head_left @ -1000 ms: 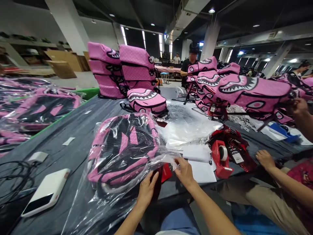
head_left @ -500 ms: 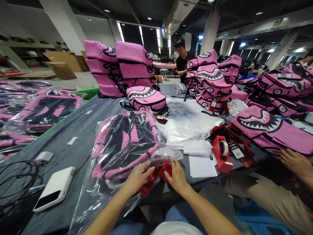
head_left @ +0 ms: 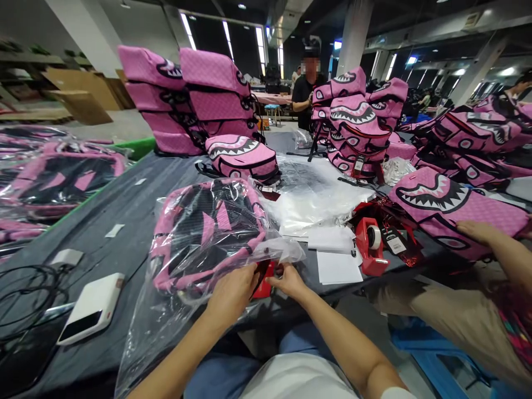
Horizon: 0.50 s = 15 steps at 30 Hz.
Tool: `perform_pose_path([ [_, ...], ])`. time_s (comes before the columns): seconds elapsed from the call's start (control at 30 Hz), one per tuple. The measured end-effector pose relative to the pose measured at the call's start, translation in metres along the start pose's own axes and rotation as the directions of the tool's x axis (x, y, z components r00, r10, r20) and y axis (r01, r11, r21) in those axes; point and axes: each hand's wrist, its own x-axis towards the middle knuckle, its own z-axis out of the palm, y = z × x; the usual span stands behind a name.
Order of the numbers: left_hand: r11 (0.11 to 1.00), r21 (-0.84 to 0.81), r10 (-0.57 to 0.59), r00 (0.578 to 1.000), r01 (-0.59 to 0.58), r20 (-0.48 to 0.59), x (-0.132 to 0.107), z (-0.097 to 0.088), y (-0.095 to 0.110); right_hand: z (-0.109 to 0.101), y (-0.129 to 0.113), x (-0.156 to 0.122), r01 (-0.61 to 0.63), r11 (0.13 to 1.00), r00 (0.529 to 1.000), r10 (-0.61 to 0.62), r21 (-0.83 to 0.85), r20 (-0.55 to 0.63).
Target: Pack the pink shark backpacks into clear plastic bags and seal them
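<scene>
My left hand (head_left: 231,293) and my right hand (head_left: 288,280) are close together at the mouth of a clear plastic bag (head_left: 274,250). The bag holds a pink-and-black backpack (head_left: 203,238) and lies on the grey-covered table (head_left: 137,221). Both hands pinch the plastic. Between them sits a glossy red packet (head_left: 264,285), mostly hidden by my fingers. A co-worker's hand (head_left: 476,231) rests on a pink shark-mouth backpack (head_left: 440,208) to my right.
A red tape dispenser (head_left: 369,243), white papers (head_left: 337,266) and a white power bank (head_left: 91,301) with black cables (head_left: 29,293) lie nearby. Stacks of pink shark-mouth backpacks (head_left: 357,124) stand beyond. Bagged backpacks (head_left: 62,180) lie left.
My hands have moved closer together, and less of the red packet shows at the bag's mouth. The co-worker's hand has moved up onto the pink backpack. The view has shifted slightly.
</scene>
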Motion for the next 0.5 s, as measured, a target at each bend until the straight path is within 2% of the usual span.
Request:
perform_pose_path([
  [0.07, 0.994, -0.11, 0.013, 1.0, -0.015, -0.019, 0.002, 0.002, -0.011, 0.006, -0.002, 0.001, 0.0, 1.0, 1.0, 0.001, -0.026, 0.016],
  [0.13, 0.994, -0.108, 0.012, 0.997, -0.019, -0.072, 0.0, -0.001, -0.022, 0.008, -0.005, 0.001, -0.007, 0.999, 1.0, 0.007, -0.052, -0.005],
  [0.23, 0.987, 0.155, -0.026, 0.988, 0.05, -0.151, -0.009, -0.005, -0.024, 0.002, -0.01, -0.006, 0.003, 0.992, 0.997, -0.013, -0.124, -0.079],
  [0.3, 0.938, 0.333, -0.038, 0.985, 0.093, -0.166, -0.016, -0.003, -0.011, -0.003, -0.013, -0.012, -0.008, 0.965, 0.989, -0.031, -0.261, -0.145],
  [0.37, 0.916, 0.395, -0.007, 0.99, 0.064, -0.143, -0.023, 0.004, 0.008, -0.007, -0.015, -0.018, -0.025, 0.919, 0.982, -0.052, -0.393, -0.183],
  [0.43, 0.932, 0.363, 0.055, 0.995, -0.02, -0.086, -0.028, 0.017, 0.028, -0.009, -0.015, -0.022, -0.016, 0.906, 0.981, -0.068, -0.422, -0.182],
  [0.5, 0.962, 0.245, 0.134, 0.991, -0.124, -0.027, -0.031, 0.033, 0.037, -0.011, -0.014, -0.026, 0.01, 0.922, 0.98, -0.085, -0.386, -0.178],
])
